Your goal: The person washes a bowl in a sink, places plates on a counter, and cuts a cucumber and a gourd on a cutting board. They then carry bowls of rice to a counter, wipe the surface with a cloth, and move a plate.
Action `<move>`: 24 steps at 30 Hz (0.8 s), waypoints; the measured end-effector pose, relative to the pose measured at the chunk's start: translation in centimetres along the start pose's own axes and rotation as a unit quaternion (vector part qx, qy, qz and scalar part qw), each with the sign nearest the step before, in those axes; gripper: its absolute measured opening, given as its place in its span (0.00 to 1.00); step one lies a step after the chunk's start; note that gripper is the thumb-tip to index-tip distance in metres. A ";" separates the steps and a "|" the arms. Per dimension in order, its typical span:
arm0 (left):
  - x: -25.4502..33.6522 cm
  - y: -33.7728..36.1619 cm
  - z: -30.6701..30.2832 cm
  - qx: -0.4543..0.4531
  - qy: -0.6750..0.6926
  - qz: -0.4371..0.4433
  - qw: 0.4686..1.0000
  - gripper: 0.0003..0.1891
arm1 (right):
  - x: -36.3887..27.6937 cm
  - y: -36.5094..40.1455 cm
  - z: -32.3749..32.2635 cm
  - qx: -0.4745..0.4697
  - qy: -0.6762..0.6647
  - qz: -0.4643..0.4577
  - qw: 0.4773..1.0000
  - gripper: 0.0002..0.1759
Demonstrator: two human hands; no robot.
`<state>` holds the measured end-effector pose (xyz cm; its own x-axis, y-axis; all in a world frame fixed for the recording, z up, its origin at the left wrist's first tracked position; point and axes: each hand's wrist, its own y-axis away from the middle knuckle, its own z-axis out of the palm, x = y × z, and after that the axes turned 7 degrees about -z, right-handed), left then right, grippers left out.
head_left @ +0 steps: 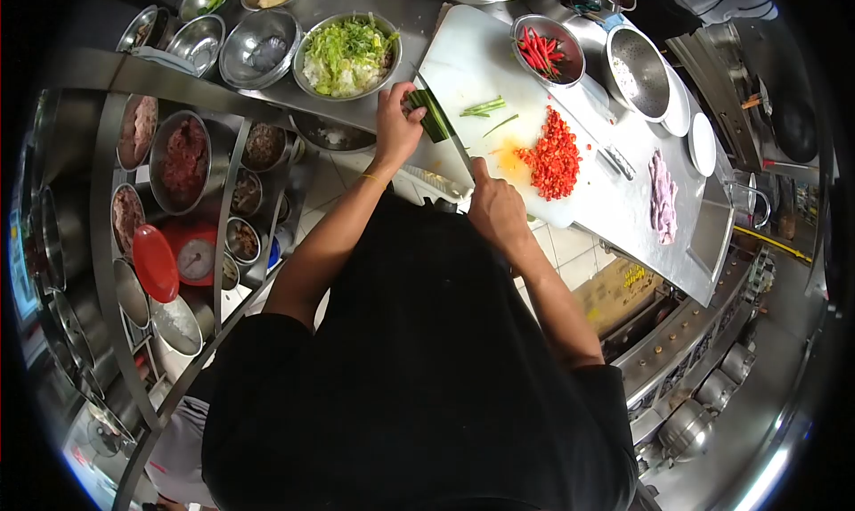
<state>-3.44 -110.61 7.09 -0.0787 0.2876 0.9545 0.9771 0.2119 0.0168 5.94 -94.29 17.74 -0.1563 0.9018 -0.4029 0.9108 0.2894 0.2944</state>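
On the white cutting board (459, 52), my left hand (400, 126) presses a bundle of green stalks (431, 116) with curled fingers. My right hand (497, 201) is wrapped round the handle of a kitchen knife (457, 143). Its blade lies along the right side of the bundle, pointing away from me. Just right of the blade are some cut green stalks (482, 108). A heap of chopped red chillies (554, 157) covers the board's right part, with an orange wet stain beside it. The knife handle is mostly hidden in my fist.
A bowl of whole red chillies (541, 51) stands at the board's far right. Beyond my left hand is a bowl of shredded greens (347, 57). A colander (638, 73) and a strip of pale meat (663, 197) lie rightward. Racks with metal bowls (181, 162) stand left.
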 end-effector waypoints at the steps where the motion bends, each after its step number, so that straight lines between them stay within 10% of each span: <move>1: 0.1 0.0 0.0 0.000 0.000 -0.001 1.000 0.20 | 0.0 0.1 0.0 -0.001 0.000 0.000 1.000 0.21; 24: -0.2 -0.4 0.0 0.005 -0.003 0.028 1.000 0.18 | 0.0 -0.6 0.6 -0.020 -0.020 -0.007 1.000 0.17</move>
<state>-3.80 -110.71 6.89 -0.0256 0.3055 0.9519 0.9779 0.2052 -0.0395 5.62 -94.66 17.08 -0.1518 0.8842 -0.4417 0.8923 0.3148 0.3236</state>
